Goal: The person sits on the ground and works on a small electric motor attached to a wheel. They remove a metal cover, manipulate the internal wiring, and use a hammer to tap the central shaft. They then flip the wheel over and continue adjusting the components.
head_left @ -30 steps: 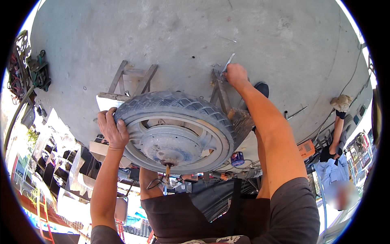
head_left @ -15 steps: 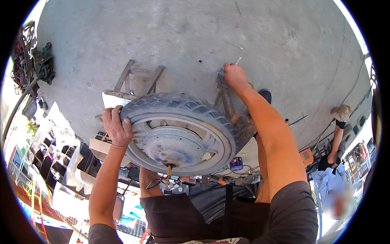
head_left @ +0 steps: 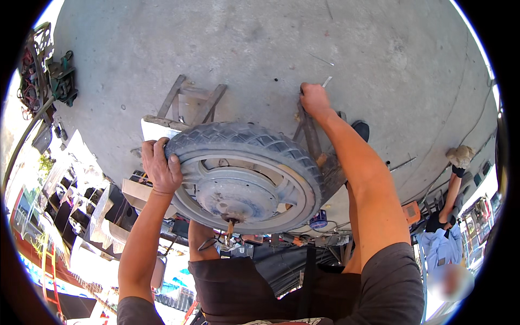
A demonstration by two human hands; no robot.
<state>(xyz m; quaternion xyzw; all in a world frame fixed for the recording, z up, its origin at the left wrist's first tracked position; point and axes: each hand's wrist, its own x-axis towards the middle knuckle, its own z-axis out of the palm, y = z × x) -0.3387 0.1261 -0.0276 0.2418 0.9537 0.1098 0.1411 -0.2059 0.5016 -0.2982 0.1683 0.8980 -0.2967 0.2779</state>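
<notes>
Your left hand [head_left: 161, 168] stays clamped on the hub-motor wheel [head_left: 236, 197], tilted over a low bench [head_left: 311, 134], seemingly steadying it; your right hand [head_left: 315, 99], clenched around a flat metal tool [head_left: 327, 81], now exposes less of its length.

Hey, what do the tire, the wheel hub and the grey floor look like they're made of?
Tire: apparently rubber, dark and matte, judging by its molded tread. Wheel hub: probably cast metal, dull grey and stained. Floor: likely bare concrete, given its matte, blotchy surface.

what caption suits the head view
Left hand on a tyred wheel, right hand gripping a slim pale tool.
</notes>
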